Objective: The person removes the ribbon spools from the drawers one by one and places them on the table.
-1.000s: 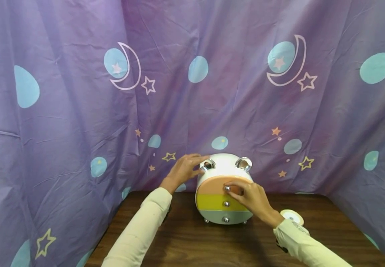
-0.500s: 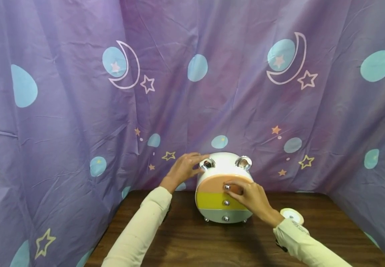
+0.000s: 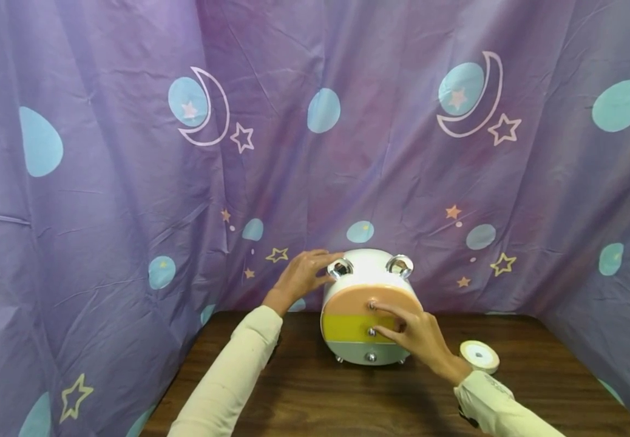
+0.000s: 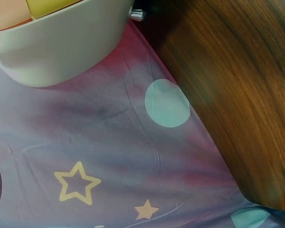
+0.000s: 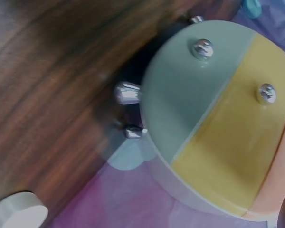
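Note:
A small round chest of drawers (image 3: 369, 261) stands on the wooden table, with a white body, two silver ring ears and silver feet. Its front has an orange drawer (image 3: 348, 300) on top, a yellow drawer (image 5: 223, 156) in the middle and a grey-green drawer (image 5: 185, 90) below, each with a silver knob. My left hand (image 3: 305, 272) holds the chest at its left ear (image 3: 340, 269), thumb below and fingers above. My right hand (image 3: 421, 334) is before the drawers, thumb and index finger spread, index tip right at the top knob and thumb tip by the middle knob (image 3: 372, 332).
A round white disc-like object (image 3: 479, 355) with a small centre mark lies on the table (image 3: 315, 400) to the right of the chest. A purple curtain (image 3: 271, 182) printed with moons and stars hangs close behind and along both sides.
My right thumb and index finger have let go of the top knob and spread apart, with the thumb lower. The left hand stays at the ear.

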A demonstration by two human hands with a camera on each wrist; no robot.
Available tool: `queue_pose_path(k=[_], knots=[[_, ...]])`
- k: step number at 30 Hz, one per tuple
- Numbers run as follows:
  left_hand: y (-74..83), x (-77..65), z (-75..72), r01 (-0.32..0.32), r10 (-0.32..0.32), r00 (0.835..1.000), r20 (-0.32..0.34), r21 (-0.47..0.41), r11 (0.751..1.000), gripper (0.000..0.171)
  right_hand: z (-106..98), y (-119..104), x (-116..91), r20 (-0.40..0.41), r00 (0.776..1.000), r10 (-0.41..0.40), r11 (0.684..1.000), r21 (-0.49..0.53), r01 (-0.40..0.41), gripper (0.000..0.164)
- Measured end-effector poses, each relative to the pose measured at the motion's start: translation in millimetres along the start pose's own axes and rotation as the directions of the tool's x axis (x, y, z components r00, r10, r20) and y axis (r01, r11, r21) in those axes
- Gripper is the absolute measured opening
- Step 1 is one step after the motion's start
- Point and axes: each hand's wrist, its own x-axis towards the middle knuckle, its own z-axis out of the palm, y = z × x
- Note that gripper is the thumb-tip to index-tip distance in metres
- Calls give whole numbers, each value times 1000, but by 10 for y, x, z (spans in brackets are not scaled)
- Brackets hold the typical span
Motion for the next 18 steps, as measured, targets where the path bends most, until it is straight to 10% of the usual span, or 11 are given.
queue_pose_path(k=[18], knots=[[-8,10,15,2,-3,1000,13,10,1000,64,241,200,-345,52,999,17,997,-74,-13,47]])
